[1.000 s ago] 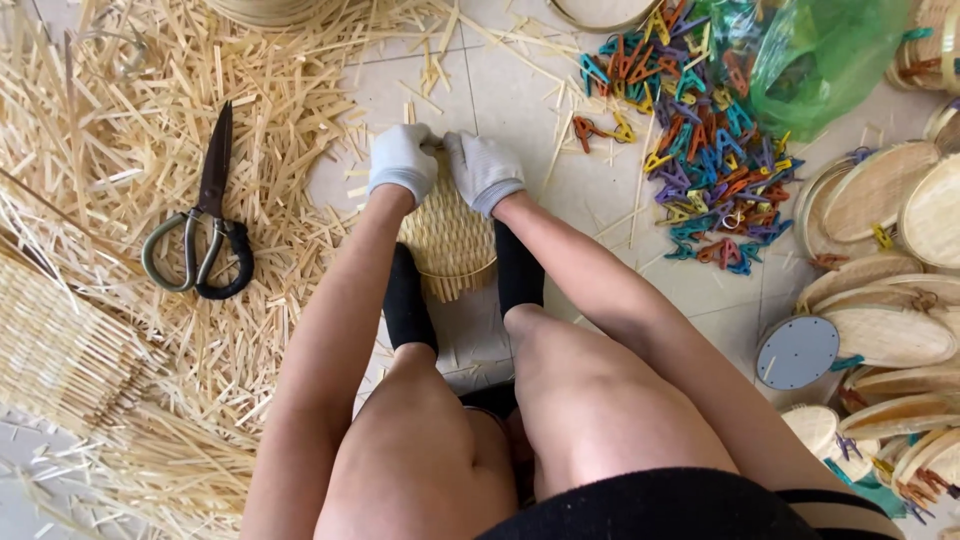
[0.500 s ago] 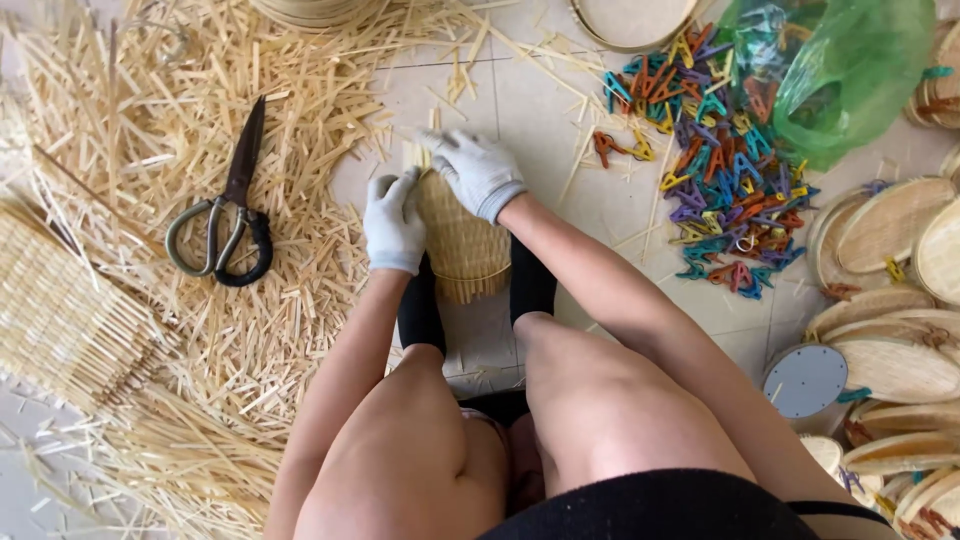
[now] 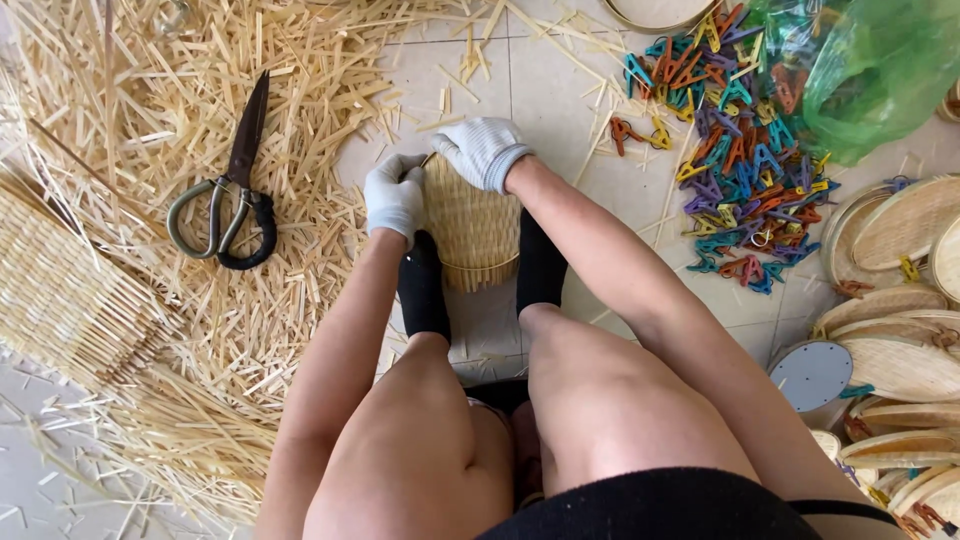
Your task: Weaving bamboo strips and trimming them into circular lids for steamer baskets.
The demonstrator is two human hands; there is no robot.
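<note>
A small woven bamboo basket [image 3: 472, 228] stands on the tiled floor between my two feet in black socks. My left hand [image 3: 395, 195], in a white glove, grips its left rim. My right hand [image 3: 483, 150], also gloved, rests curled over its far rim. Both hands touch the basket's upper edge.
Black-bladed scissors [image 3: 228, 190] lie on a heap of bamboo strips [image 3: 140, 120] to the left, with a woven mat [image 3: 60, 290] further left. Coloured plastic clips [image 3: 740, 170] and a green plastic bag [image 3: 870, 70] lie at the upper right. Stacked woven trays [image 3: 900, 330] sit at the right.
My hands have shifted on the basket: the left slid down from the top to its left rim, and the right stayed on the far edge. The view moved a little.
</note>
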